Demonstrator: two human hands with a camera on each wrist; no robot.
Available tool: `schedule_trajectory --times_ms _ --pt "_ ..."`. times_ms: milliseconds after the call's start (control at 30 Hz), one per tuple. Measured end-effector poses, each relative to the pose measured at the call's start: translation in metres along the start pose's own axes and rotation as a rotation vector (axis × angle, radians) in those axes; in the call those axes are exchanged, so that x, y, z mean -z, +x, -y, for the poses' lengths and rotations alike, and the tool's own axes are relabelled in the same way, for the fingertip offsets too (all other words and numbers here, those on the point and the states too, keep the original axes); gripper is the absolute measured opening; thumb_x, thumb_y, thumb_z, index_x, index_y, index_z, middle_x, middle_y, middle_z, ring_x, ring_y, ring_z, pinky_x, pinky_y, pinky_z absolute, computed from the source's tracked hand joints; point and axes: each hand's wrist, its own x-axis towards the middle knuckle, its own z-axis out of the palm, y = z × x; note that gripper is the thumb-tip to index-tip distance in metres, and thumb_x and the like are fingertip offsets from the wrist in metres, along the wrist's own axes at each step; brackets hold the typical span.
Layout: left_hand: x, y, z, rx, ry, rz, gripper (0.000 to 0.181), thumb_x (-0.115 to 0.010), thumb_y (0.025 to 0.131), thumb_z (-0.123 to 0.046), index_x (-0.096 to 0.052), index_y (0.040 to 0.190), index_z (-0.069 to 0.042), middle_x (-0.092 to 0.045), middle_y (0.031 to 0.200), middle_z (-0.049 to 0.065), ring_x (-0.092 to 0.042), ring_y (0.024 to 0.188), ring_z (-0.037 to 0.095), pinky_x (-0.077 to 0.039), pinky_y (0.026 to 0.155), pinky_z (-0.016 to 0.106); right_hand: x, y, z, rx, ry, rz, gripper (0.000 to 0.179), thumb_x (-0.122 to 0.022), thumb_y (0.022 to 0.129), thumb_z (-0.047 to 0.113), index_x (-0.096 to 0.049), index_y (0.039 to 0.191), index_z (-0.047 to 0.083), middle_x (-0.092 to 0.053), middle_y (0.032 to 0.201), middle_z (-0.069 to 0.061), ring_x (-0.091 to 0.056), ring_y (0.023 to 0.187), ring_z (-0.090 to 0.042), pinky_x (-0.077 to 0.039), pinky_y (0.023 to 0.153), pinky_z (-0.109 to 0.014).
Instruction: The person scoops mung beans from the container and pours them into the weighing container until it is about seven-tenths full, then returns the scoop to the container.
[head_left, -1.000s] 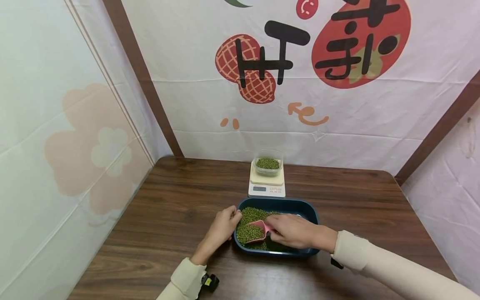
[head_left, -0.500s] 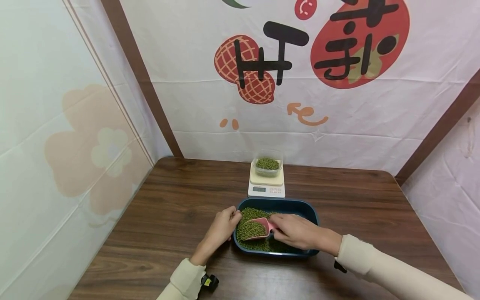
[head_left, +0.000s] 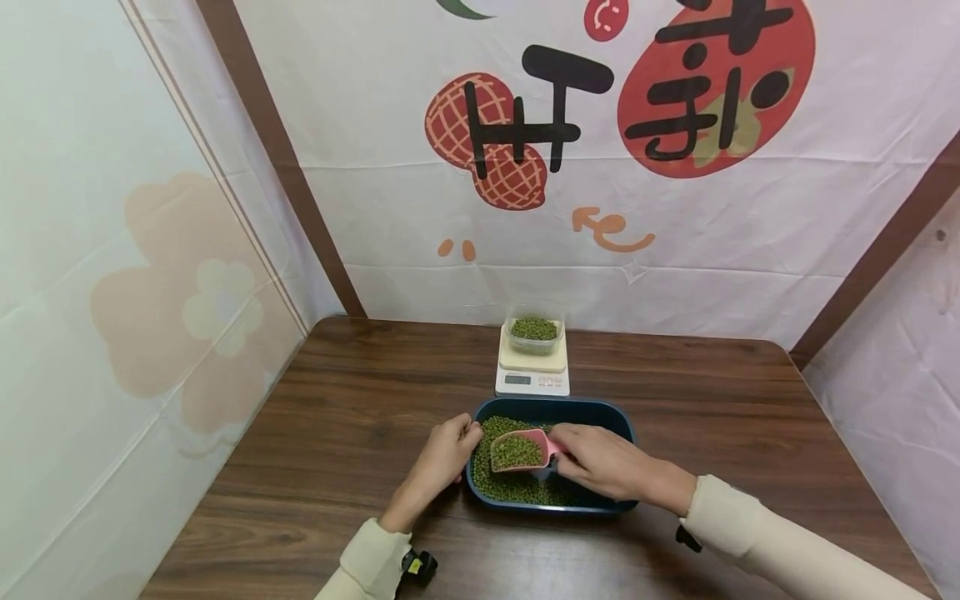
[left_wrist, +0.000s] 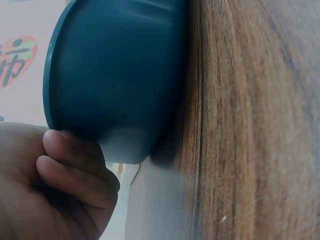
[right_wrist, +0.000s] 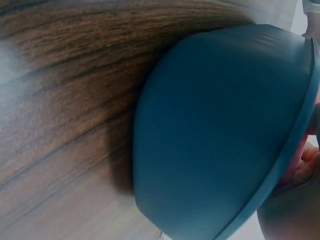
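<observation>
A dark blue basin (head_left: 555,507) holds green mung beans (head_left: 501,486), mostly toward its left side. At its left end my left hand (head_left: 444,452) grips the rim with curled fingers; the left wrist view shows the fingertips against the basin wall (left_wrist: 115,75). My right hand (head_left: 611,461) reaches over the basin's right side and holds a pink scoop (head_left: 539,438) by its handle. Mung beans fill the scoop, which is over the beans inside the basin. In the right wrist view the basin's outer wall (right_wrist: 215,130) hides most of the scoop.
Behind the basin stands a white kitchen scale (head_left: 532,382), its small display lit. On it sits a clear plastic container (head_left: 534,346) with mung beans inside. The brown wooden table (head_left: 375,392) meets a printed fabric backdrop (head_left: 420,292) at the back.
The right hand has drawn the scoop slightly rightward, and the scoop has come up out of the bean pile with beans in it. The left hand stays at the rim.
</observation>
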Motion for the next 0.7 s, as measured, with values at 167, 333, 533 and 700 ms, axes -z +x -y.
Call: schedule_trajectory --times_ms 167,333,533,700 --pt "-0.001 0.000 0.001 0.003 -0.005 -0.007 0.033 -0.047 0.111 -0.019 -0.048 0.079 -0.012 -0.043 0.056 -0.002 -0.044 0.040 0.013 -0.045 0.042 0.029 0.005 -0.003 -0.001 -0.017 -0.001 -0.037 0.008 -0.058 0.105 0.015 -0.060 0.106 0.023 -0.045 0.081 0.012 -0.034 0.063 0.002 -0.030 0.058 -0.018" --pt "0.000 -0.001 0.002 -0.001 -0.018 -0.005 0.033 -0.047 0.111 -0.018 -0.047 0.079 -0.012 -0.042 0.057 -0.002 -0.044 0.040 0.013 -0.045 0.043 0.030 0.009 -0.004 -0.004 0.006 -0.025 -0.096 0.010 -0.060 0.102 0.012 -0.061 0.106 0.020 -0.043 0.080 0.012 -0.033 0.064 0.002 -0.030 0.059 -0.018" --pt "-0.001 0.000 0.002 -0.010 -0.017 -0.011 0.034 -0.047 0.111 -0.018 -0.046 0.078 -0.012 -0.042 0.056 -0.002 -0.043 0.039 0.013 -0.044 0.042 0.029 0.015 -0.004 -0.005 0.007 -0.048 -0.155 0.011 -0.062 0.099 0.010 -0.063 0.107 0.017 -0.045 0.080 0.011 -0.036 0.064 0.001 -0.032 0.059 -0.019" --pt "-0.002 0.000 0.003 -0.013 -0.020 -0.012 0.033 -0.047 0.111 -0.017 -0.046 0.078 -0.012 -0.042 0.056 -0.002 -0.043 0.039 0.012 -0.043 0.042 0.028 0.022 -0.003 -0.003 -0.013 -0.055 -0.181 0.009 -0.061 0.100 0.012 -0.064 0.108 0.015 -0.047 0.081 0.011 -0.038 0.065 0.000 -0.035 0.060 -0.020"
